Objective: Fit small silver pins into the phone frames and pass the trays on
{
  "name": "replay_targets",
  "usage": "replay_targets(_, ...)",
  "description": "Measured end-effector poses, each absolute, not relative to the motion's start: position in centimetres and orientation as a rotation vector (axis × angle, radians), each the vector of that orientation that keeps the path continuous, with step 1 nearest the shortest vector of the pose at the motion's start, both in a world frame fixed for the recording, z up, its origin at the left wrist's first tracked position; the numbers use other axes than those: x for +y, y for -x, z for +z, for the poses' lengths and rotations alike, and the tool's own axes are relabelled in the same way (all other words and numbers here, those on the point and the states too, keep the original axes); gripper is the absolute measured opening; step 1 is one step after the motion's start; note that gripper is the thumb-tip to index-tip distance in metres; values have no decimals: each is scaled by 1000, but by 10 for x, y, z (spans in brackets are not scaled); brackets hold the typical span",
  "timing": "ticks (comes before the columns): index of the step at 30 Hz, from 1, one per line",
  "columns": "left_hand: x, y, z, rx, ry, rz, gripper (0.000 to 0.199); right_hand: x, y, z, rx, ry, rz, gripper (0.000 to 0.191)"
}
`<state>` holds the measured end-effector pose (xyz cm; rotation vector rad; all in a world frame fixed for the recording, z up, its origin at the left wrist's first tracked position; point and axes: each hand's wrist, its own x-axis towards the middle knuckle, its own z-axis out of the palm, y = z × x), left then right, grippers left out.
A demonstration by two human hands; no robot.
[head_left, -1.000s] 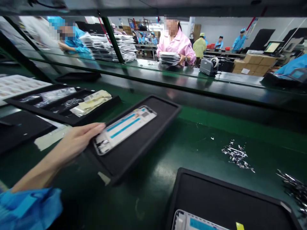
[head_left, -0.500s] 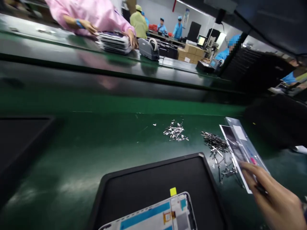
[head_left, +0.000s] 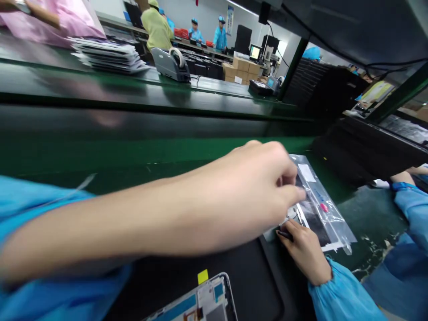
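So the left hand point(head_left: 247, 191) reaches right across the frame, fingers curled and pinching the near edge of a clear plastic bag point(head_left: 321, 209) lying on the green bench point(head_left: 100, 151); there's a dark flat panel point(head_left: 309, 214) under or inside that bag, can't tell which; the right hand point(head_left: 306, 252) sits just below, fingers bent and pressed onto the panel's lower corner, and whether they really grip it I can't tell; a black tray point(head_left: 254, 285) sits right in front, touching the panel's edge, with a phone frame point(head_left: 203, 303) lying in it at the bottom of the view; across the belt there's a stack of trays point(head_left: 107, 53) and a tape dispenser point(head_left: 170, 64); another person's blue sleeve point(head_left: 411, 209) pokes in at far right.
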<state>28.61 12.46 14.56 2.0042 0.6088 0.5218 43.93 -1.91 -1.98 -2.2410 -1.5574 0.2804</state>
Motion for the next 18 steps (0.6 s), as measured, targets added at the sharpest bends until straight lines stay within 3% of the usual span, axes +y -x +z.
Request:
replay_targets(3, 126, -311, 128, 467, -2270, 367, 17, -15, -441, -16, -1466, 2231, 410, 13)
replay_targets(10, 115, -321, 45, 482, -2155, 259, 14, -22, -445, 5, -1064, 2012, 702, 23)
replay_targets(18, 93, -341, 37, 463, -1764, 151, 9, -29, -444, 11, -729, 1742, 859, 29)
